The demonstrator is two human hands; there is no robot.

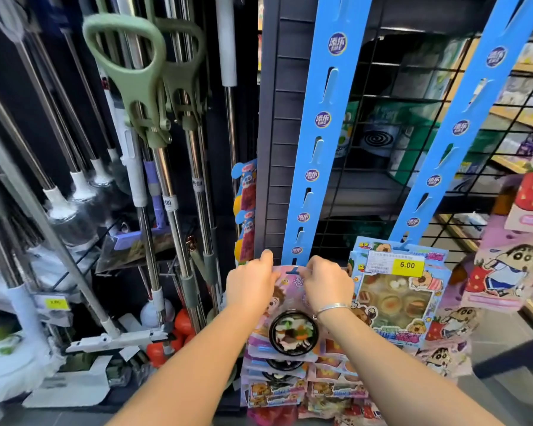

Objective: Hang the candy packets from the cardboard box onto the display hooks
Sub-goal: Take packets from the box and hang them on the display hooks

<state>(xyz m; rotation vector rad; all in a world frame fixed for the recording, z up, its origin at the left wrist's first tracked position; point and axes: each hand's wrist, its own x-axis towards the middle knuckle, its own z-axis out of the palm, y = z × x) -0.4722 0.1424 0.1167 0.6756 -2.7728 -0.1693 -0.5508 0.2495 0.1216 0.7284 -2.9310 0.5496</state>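
Shop aisle corner, pretty cramped, with grey floor [505, 348] showing down at the lower right. I'll use the blue strip [320, 133] in the middle as my reference, the long hanging one with slots and round purple logos.

Far left of it is a whole wall of mops [59, 207] and steel poles, a couple of them with big green handles [126, 72]. Some orange bottles [183, 322] sit low down among them. Just left of the strip is a dark slatted panel [277, 149], which the strip hangs in front of.

At the strip's bottom end, the left hand [250, 287] and right hand [326, 284] both pinch the top edge of a candy packet [291, 305], fingers curled tight over it on either side of its hang slot. A bit of blue pokes through that slot, but I can't tell if it's fully hooked on. The packet is pinkish with a black bowl on the front. The right wrist has a silver bracelet [333, 308]. Below the strip, more packets [305, 388] hang stacked under the held one.

Right of the strip is a black wire grid [382, 87] with stocked shelves behind it, then a second strip [462, 127] leaning across it. At that one's bottom hangs a packet [400, 302] with a yellow 6.00 sticker [407, 265]. Furthest right are cartoon packs [505, 265] with strawberries.
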